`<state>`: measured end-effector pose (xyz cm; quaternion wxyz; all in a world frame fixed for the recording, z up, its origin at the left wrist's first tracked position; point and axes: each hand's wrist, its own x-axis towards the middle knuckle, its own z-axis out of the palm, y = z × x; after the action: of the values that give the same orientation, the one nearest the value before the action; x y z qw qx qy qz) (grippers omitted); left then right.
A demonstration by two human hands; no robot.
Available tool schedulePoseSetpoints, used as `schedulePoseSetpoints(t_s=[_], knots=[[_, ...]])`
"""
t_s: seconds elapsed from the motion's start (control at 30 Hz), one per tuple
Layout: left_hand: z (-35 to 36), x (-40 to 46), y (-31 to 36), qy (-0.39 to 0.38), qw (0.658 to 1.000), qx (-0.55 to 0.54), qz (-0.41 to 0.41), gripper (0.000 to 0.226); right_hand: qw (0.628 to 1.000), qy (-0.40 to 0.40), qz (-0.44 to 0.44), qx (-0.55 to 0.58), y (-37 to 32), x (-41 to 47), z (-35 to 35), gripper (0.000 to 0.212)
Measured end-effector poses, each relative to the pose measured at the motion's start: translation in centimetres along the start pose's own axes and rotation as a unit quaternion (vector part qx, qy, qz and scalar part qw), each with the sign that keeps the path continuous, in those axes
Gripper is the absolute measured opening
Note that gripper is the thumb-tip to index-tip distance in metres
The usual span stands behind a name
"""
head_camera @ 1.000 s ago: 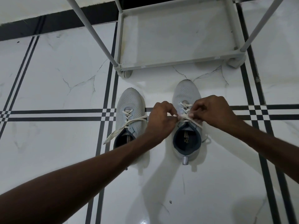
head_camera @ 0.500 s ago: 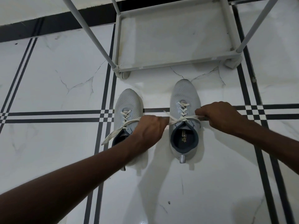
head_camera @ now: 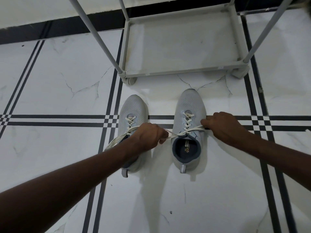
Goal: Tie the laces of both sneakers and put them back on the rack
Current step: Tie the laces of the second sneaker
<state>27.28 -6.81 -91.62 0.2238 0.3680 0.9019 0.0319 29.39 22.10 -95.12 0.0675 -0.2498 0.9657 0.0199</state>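
Two light grey sneakers stand side by side on the tiled floor, toes pointing at the rack. The right sneaker has its white laces crossed and stretched out sideways. My left hand grips the left lace end, and my right hand grips the right end. The left sneaker is partly hidden under my left wrist; its loose laces trail off to the left. The grey rack stands just beyond the toes, its bottom shelf bare.
The floor is white marble tile with dark stripe lines. The rack's slanted poles rise at left and right. A dark skirting band runs along the wall at the back.
My hands moved apart from the middle of the right sneaker, drawing its laces out taut to both sides. The sneakers stayed in place.
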Motion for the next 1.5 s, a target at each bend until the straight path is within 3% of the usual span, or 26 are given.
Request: schedulePoseSetpoints(t_s=[0.07,0.13,0.17,0.2,0.27,0.33,0.43,0.53,0.63,0.73,0.83,1.0,1.07,1.13,1.2,1.27,1.33,1.4,1.43,1.5], knots=[[-0.2,0.3,-1.3,-0.007,0.985,-0.157,-0.066,0.024,0.999,0.032,0.009,0.001,-0.5,-0.3,-0.4,0.018],[-1.0,0.4,-2.2,-0.002,0.904,-0.397,-0.161,0.031,0.997,0.062,0.039,0.029,-1.2,-0.5,-0.9,0.038],[-1.3,0.7,-2.2,0.015,0.86,-0.473,-0.19,0.037,0.995,0.068,0.034,0.061,-1.5,-0.5,-1.3,0.048],[-1.7,1.0,-1.7,0.024,0.843,-0.5,-0.197,0.045,0.993,0.073,0.016,0.096,-1.9,-0.3,-1.4,0.053],[-2.2,1.6,0.7,0.01,0.894,-0.417,-0.165,0.054,0.989,0.068,-0.024,0.131,-2.6,0.1,-1.5,0.045],[-1.4,2.1,3.6,0.005,0.954,-0.264,-0.139,0.045,0.987,0.072,-0.045,0.136,-3.0,0.5,-1.5,0.025],[-0.4,2.2,6.3,0.055,0.988,-0.101,-0.104,0.039,0.98,0.065,-0.027,0.186,-3.6,0.5,-1.9,0.018],[-0.7,1.5,7.4,0.087,0.987,0.052,-0.122,0.029,0.983,0.003,0.018,0.184,-3.7,0.1,-1.6,0.039],[-1.0,0.6,7.8,0.065,0.981,0.153,-0.096,0.024,0.997,0.023,-0.016,0.075,-3.2,-0.5,-0.8,0.022],[-1.0,0.3,7.2,0.041,0.985,0.152,-0.076,0.022,0.996,0.034,-0.054,0.067,-2.3,-0.8,-0.1,0.006],[-1.3,0.4,6.9,0.021,0.988,0.14,-0.068,0.024,0.995,0.031,-0.05,0.079,-1.8,-0.4,0.3,0.028],[-0.9,0.4,6.9,0.012,0.986,0.166,-0.035,0.026,0.994,0.017,-0.027,0.104,-2.2,-0.6,0.6,0.01],[-1.3,0.6,6.4,0.044,0.982,0.183,-0.026,0.037,0.989,0.041,0.019,0.141,-2.6,-0.9,-0.3,0.021],[-2.7,1.0,4.8,0.09,0.98,0.151,-0.088,0.053,0.967,0.107,0.101,0.209,-3.5,-1.4,-1.3,0.043],[-4.0,0.5,2.1,0.109,0.975,0.108,-0.162,0.068,0.92,0.131,0.212,0.303,-5.5,-2.1,-1.8,0.072],[-4.7,-1.1,-1.5,0.069,0.967,0.031,-0.243,0.092,0.84,0.071,0.322,0.431,-8.1,-3.1,-1.7,0.1],[-4.2,-3.5,-4.7,-0.014,0.95,-0.099,-0.296,0.127,0.757,-0.02,0.407,0.511,-10.0,-4.2,-1.4,0.116],[-3.2,-6.0,-6.3,-0.103,0.921,-0.198,-0.32,0.133,0.702,-0.064,0.453,0.546,-10.6,-4.9,-1.0,0.109],[-2.4,-7.0,-6.5,-0.131,0.903,-0.235,-0.336,0.119,0.693,-0.072,0.462,0.549,-10.6,-4.9,-1.0,0.096],[0.0,-8.6,-6.4,-0.102,0.876,-0.289,-0.373,0.083,0.71,-0.093,0.463,0.523,-10.2,-4.6,-1.0,0.062]])
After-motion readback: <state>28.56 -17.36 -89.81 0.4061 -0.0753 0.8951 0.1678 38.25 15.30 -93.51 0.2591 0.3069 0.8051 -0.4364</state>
